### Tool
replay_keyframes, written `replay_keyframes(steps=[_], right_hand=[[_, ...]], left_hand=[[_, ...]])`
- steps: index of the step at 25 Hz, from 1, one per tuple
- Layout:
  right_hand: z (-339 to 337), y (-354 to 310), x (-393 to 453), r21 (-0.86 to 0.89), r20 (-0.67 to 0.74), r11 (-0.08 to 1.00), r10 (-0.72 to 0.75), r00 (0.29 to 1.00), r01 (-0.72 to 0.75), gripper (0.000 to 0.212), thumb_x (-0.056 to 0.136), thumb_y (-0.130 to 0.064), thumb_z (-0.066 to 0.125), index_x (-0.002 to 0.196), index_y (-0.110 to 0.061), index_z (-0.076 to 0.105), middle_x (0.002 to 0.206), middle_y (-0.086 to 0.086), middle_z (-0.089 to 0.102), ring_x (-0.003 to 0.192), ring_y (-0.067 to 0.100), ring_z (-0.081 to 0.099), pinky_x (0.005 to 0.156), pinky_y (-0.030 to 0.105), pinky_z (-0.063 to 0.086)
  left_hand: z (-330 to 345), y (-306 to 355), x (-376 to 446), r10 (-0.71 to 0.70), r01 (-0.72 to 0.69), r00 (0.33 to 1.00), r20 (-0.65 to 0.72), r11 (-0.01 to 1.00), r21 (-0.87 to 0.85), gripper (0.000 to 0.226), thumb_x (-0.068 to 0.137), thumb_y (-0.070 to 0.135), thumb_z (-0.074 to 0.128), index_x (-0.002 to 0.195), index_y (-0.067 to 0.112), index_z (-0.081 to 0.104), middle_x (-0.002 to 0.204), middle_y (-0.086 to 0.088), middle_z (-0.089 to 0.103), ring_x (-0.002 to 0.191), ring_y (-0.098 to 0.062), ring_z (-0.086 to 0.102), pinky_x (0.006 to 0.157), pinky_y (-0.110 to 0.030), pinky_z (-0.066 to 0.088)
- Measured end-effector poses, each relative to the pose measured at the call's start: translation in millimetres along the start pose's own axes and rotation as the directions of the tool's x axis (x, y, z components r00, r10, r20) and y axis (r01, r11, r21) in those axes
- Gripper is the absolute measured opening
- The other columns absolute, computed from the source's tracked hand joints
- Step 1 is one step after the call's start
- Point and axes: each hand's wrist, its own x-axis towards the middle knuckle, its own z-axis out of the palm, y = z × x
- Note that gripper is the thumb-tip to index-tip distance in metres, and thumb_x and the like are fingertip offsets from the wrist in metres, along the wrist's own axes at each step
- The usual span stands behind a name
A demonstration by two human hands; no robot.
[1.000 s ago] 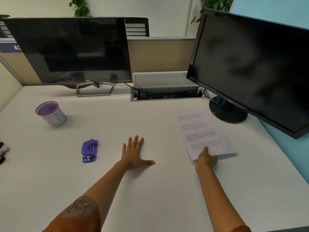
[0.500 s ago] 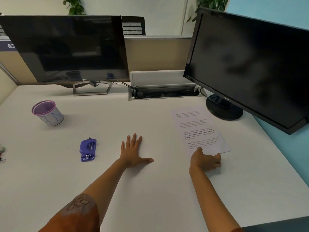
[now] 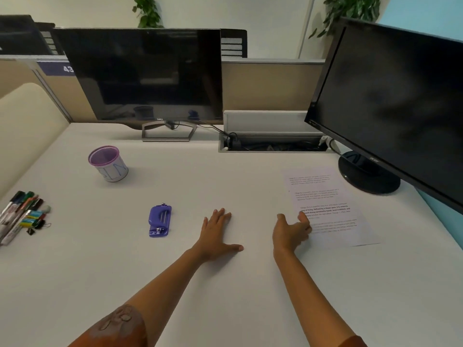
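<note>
Purple mesh cup (image 3: 108, 163), blue hole punch (image 3: 160, 221), markers (image 3: 17, 214) at left edge, left monitor (image 3: 145, 73), right monitor (image 3: 395, 108), open cable tray (image 3: 273, 144), white surface (image 3: 225, 296)

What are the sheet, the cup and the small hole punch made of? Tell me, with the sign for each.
Sheet: paper, matte white; it lies thin and flat, with printed text.
Cup: seemingly fine mesh, with a purple rim and a pale lettered wall; uncertain.
Hole punch: probably glossy blue-purple plastic, with small shiny metal pins.
</note>
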Motion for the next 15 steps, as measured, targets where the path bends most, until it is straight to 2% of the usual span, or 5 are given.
replay_keyframes(steps=[2,5,9,12,15], right_hand=[[20.9,2.1,-14.8,-0.016,0.115,1.000,-0.017,0.993,0.019,0.058,0.085,-0.011,0.070,0.138,-0.011,0.047,0.141,0.009,0.044,0.130,0.030,0.041,0.101,0.048,0.046],[49.5,5.7,-41.1,-0.048,0.303,0.994,-0.084,0.949,0.103,0.053,0.087,-0.016,0.072,0.135,-0.014,0.049,0.138,0.005,0.049,0.130,0.024,0.045,0.104,0.041,0.045],[73.6,15.5,-73.8,-0.070,0.424,0.960,-0.218,0.879,0.272,0.053,0.085,-0.015,0.074,0.132,-0.012,0.051,0.133,0.004,0.053,0.126,0.022,0.051,0.106,0.035,0.043],[77.2,32.9,-87.9,-0.145,0.487,0.835,-0.406,0.773,0.530,0.049,0.086,-0.020,0.072,0.130,-0.016,0.053,0.135,-0.001,0.054,0.122,0.020,0.055,0.102,0.030,0.045],[77.5,41.8,-93.4,-0.217,0.616,0.683,-0.459,0.641,0.698,0.045,0.090,-0.031,0.066,0.132,-0.022,0.053,0.141,-0.010,0.051,0.124,0.015,0.054,0.101,0.022,0.041]], left_hand=[[-7.9,-8.8,-8.7,-0.004,-0.005,0.997,-0.080,0.993,-0.119,0.087,0.081,0.049,0.075,0.151,0.021,0.032,0.162,0.001,0.023,0.149,-0.020,0.022,0.121,-0.034,0.018],[-25.7,-20.7,-21.4,-0.055,0.013,0.958,-0.280,0.988,-0.153,0.058,0.087,0.031,0.073,0.138,0.021,0.048,0.143,0.002,0.044,0.130,-0.018,0.047,0.108,-0.027,0.038],[-60.7,-39.6,-33.2,-0.278,0.195,0.772,-0.571,0.959,-0.204,0.046,0.083,0.020,0.073,0.124,0.017,0.055,0.114,0.000,0.056,0.106,-0.021,0.054,0.090,-0.031,0.046],[-84.6,-65.3,-40.3,-0.407,0.344,0.674,-0.617,0.912,-0.225,0.052,0.080,0.020,0.077,0.125,0.011,0.053,0.121,-0.008,0.054,0.108,-0.027,0.052,0.091,-0.038,0.046],[-95.4,-86.7,-47.5,-0.559,0.352,0.638,-0.529,0.823,-0.445,0.061,0.082,0.026,0.078,0.130,0.007,0.045,0.125,-0.009,0.048,0.106,-0.027,0.053,0.087,-0.041,0.051]])
